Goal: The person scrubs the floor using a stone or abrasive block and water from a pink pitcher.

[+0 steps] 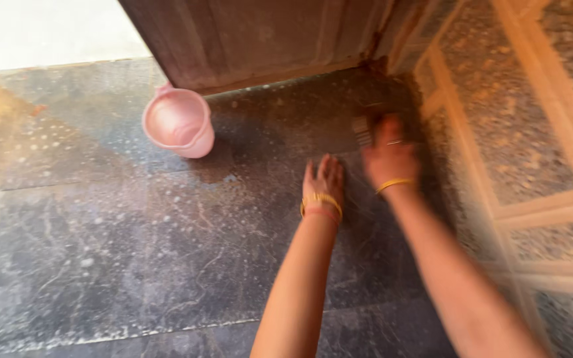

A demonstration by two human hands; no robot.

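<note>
dark stone floor (134, 252) fills most of the view, wet and dotted with small white suds, and it runs up to a wooden door (253, 40) at the top and a patterned tile wall (532, 132) on the right. near the corner where these meet, the right hand (390, 156) is clenched around a scrubbing brush (364, 129); only the bristled end of the brush shows past the fingers, pressed down on the floor, and both are blurred with motion. just to its left, the left hand (324, 182) lies flat and spread on the wet stone, grasping nothing, as a prop. both wrists carry yellow bangles.

further left, well apart from the hands, a pink plastic mug (179, 122) stands upright on the floor close to the foot of the door; whether water is in it i cannot tell.

as a judgement of progress: the slab around and to the left of the hands already looks wetted and soapy, so scrubbing seems well under way there. the suds are not yet rinsed off, and the nearest slabs at the bottom of the view look duller, so they may be unscrubbed, though the blur makes that uncertain.
</note>
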